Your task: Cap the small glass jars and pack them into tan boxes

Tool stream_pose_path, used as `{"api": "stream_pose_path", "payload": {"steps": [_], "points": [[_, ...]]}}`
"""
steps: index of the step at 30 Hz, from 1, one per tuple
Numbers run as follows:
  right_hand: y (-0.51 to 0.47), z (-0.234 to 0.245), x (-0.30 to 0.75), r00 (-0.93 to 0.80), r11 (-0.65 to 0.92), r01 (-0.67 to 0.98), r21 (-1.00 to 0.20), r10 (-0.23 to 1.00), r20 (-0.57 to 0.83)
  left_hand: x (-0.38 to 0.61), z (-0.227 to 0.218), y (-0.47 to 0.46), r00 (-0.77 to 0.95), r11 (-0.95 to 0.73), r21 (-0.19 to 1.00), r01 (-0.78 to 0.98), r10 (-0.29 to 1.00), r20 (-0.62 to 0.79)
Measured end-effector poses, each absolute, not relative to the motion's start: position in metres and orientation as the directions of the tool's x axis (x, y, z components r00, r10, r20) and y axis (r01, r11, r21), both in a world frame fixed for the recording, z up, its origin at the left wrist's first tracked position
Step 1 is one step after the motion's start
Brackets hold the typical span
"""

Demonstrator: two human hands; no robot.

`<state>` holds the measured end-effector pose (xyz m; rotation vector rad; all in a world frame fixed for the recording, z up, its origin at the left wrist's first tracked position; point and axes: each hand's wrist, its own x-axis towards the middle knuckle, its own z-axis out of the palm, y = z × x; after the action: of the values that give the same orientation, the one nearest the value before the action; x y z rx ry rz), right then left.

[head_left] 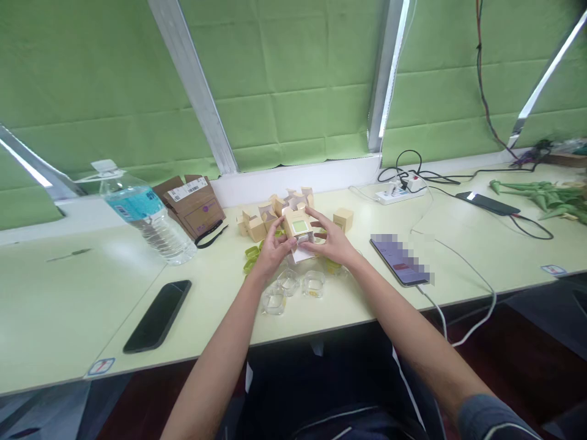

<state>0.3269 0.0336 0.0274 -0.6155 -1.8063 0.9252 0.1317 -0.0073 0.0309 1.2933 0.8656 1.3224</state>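
Note:
A small tan cardboard box point(298, 221) with a green window is held up between both hands over the table. My left hand point(274, 252) grips its left side, thumb near the lower edge. My right hand point(331, 239) holds the right side, fingers at the top corner and thumb below. The lower end of the box looks open, with its flap hanging down. Just in front of the hands lie several clear square containers point(314, 283). Green lids point(251, 260) are to the left, partly hidden by my left hand. More tan boxes point(252, 225) with raised flaps stand behind.
A closed tan box point(343, 219) stands right of the hands. Left are a large water bottle point(151, 214), a brown carton point(197, 208) and a black phone point(157, 316). Right are a phone on a cable point(398, 260), a power strip point(400, 190) and a dark power bank point(487, 204).

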Motion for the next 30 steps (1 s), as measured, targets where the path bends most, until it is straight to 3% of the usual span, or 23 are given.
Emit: {"api": "stream_pose_path", "payload": {"steps": [11, 16, 24, 30], "points": [[0.0327, 0.0276, 0.3289, -0.393, 0.727, 0.077, -0.682, 0.651, 0.65, 0.1329, 0.0334, -0.0095, 0.244, -0.152, 0.987, -0.052, 0.956, 0.16], [0.0293, 0.0295, 0.3272, -0.356, 0.696, 0.075, -0.714, 0.688, 0.633, 0.1349, 0.0348, -0.0107, 0.17, -0.181, 0.983, -0.009, 0.969, 0.18], [0.0286, 0.0281, 0.3241, -0.321, 0.646, 0.121, -0.754, 0.744, 0.586, 0.1344, 0.0326, -0.0103, 0.233, -0.279, 0.954, -0.107, 0.926, 0.297], [0.0312, 0.0287, 0.3272, -0.347, 0.735, 0.12, -0.667, 0.66, 0.666, 0.1338, 0.0331, -0.0141, 0.273, -0.256, 0.959, -0.12, 0.921, 0.28]]}}
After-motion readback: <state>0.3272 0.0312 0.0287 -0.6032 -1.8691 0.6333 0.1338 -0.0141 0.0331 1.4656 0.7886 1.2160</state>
